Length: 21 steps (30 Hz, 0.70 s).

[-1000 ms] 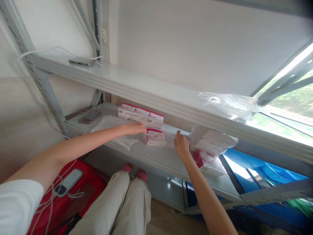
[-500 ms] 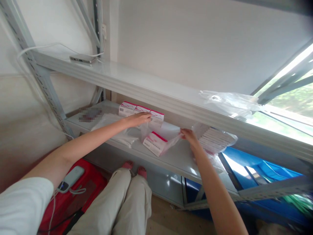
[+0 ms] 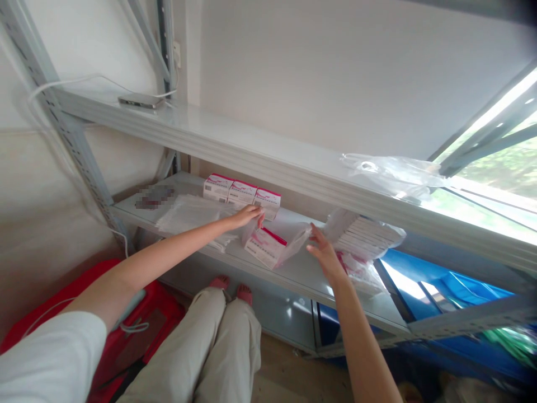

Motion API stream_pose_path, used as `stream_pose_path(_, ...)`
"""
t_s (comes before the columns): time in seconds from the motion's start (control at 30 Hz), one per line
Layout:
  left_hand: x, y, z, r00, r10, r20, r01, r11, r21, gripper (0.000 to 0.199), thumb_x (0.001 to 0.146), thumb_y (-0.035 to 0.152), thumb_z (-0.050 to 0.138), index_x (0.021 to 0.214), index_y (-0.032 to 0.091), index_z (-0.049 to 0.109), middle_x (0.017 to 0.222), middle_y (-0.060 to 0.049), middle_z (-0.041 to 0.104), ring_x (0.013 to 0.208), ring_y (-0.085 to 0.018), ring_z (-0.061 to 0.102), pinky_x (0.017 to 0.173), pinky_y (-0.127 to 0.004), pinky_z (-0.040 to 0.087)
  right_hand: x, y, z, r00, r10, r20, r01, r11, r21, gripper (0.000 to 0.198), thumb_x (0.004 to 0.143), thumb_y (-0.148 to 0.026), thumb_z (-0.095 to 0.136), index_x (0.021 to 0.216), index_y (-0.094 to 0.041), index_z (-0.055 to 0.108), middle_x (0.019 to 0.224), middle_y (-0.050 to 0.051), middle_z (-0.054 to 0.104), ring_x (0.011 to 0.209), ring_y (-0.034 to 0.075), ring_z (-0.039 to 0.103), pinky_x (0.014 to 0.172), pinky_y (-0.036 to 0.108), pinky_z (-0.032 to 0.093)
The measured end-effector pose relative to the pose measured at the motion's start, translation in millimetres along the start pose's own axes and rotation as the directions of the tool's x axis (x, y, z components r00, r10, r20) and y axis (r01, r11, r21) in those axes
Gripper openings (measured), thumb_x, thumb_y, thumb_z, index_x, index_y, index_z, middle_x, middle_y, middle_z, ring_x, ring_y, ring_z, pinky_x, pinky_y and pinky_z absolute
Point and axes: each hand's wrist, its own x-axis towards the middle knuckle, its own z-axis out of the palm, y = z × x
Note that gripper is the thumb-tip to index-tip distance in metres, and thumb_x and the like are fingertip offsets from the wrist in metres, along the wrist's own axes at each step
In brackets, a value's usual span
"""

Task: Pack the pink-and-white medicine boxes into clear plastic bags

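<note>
A white and pink box (image 3: 265, 247) lies tilted on the lower shelf, partly inside a clear plastic bag (image 3: 296, 242). The bag's left edge is pinched in the fingers of my left hand (image 3: 248, 216), just above the box. My right hand (image 3: 324, 252) is at the bag's right end, thumb and fingers apart, with a fingertip touching or very near the film. Behind my left hand, a row of three similar boxes (image 3: 242, 192) stands on the shelf. Flat clear bags (image 3: 188, 215) are stacked to the left, partly under my left forearm.
A bag packed with several boxes (image 3: 364, 238) lies to the right. Overhead, the upper shelf (image 3: 251, 137) carries a phone-like device (image 3: 141, 101) with a cable and some crumpled plastic (image 3: 390, 173). A red stool-like object (image 3: 161, 313) stands at lower left.
My right hand's fingers have spread from their grip on the bag's right edge. My left hand has come down slightly, from in front of the row of boxes toward the bagged box.
</note>
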Motion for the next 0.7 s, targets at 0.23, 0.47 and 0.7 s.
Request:
stream_pose_path(0.23, 3, 3, 29, 0.988, -0.090, -0.128, 0.089, 0.996, -0.020, 0.041, 0.091, 0.048, 0.047, 0.069, 0.014, 0.051, 0.063, 0.001, 0.048, 0.055, -0.009, 0.044, 0.054, -0.022, 0.035, 13, 29, 62, 0.977, -0.196, -0.083, 0.162, 0.938, -0.305, 0.051, 0.077, -0.064, 0.052, 0.112, -0.029, 0.066, 0.143, 0.005, 0.044, 0.137, 0.027, 0.031, 0.110, 0.050, 0.023)
stream_pose_path(0.47, 2, 14, 29, 0.994, -0.098, -0.044, 0.105, 0.969, 0.222, 0.025, 0.091, 0.026, 0.045, 0.080, 0.013, 0.063, 0.073, -0.001, 0.059, 0.063, -0.011, 0.051, 0.059, -0.021, 0.037, 38, 1, 93, 0.997, -0.043, -0.063, 0.059, 0.955, 0.289, 0.039, 0.078, -0.060, 0.054, 0.083, -0.024, 0.067, 0.095, 0.004, 0.071, 0.094, 0.023, 0.063, 0.092, 0.040, 0.043)
stream_pose_path(0.7, 18, 35, 61, 0.994, 0.113, -0.016, -0.081, 0.795, 0.601, 0.020, 0.089, 0.020, 0.050, 0.081, 0.015, 0.068, 0.087, -0.006, 0.064, 0.088, -0.018, 0.057, 0.084, -0.030, 0.041, 35, -4, 108, 0.986, 0.080, -0.146, -0.019, 0.925, 0.378, 0.033, 0.074, -0.057, 0.052, 0.076, -0.025, 0.050, 0.063, -0.004, 0.055, 0.059, 0.014, 0.052, 0.062, 0.028, 0.044)
